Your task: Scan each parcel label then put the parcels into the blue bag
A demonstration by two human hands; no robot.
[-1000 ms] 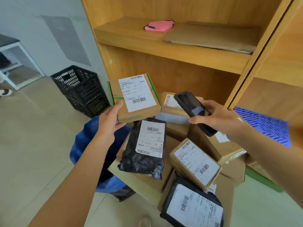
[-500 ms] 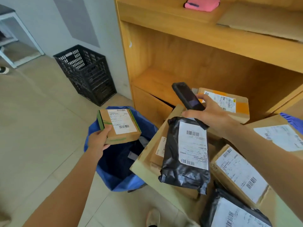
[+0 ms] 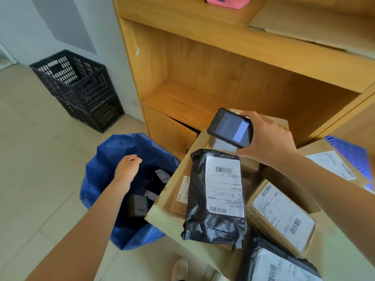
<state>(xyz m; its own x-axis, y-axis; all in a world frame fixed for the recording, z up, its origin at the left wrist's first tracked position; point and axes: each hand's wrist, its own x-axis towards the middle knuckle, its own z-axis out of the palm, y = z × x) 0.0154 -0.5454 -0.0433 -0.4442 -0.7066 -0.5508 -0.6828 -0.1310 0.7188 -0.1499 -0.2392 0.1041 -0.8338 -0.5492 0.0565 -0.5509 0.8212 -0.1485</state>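
Note:
The blue bag [image 3: 97, 179] stands open on the floor at lower left, with dark parcels dimly visible inside. My left hand [image 3: 127, 169] hovers over its mouth, fingers loosely curled and holding nothing. My right hand [image 3: 267, 138] grips a black handheld scanner [image 3: 231, 128], screen up, above the parcel pile. A black plastic parcel [image 3: 215, 197] with a white barcode label lies on top of the pile. To its right lies a brown box parcel [image 3: 282, 216] with a label, and another black parcel [image 3: 278, 264] sits at the bottom edge.
A wooden shelf unit [image 3: 203, 63] rises behind the pile. A black plastic crate [image 3: 79, 88] stands by the wall at left. A large labelled carton [image 3: 332, 165] and a blue pallet piece [image 3: 353, 155] lie at right. A shoe [image 3: 180, 268] shows at the bottom.
My left hand carried the small green-taped box down over the blue bag and let it go; the hand is now empty. The scanner has tilted screen-up above the pile.

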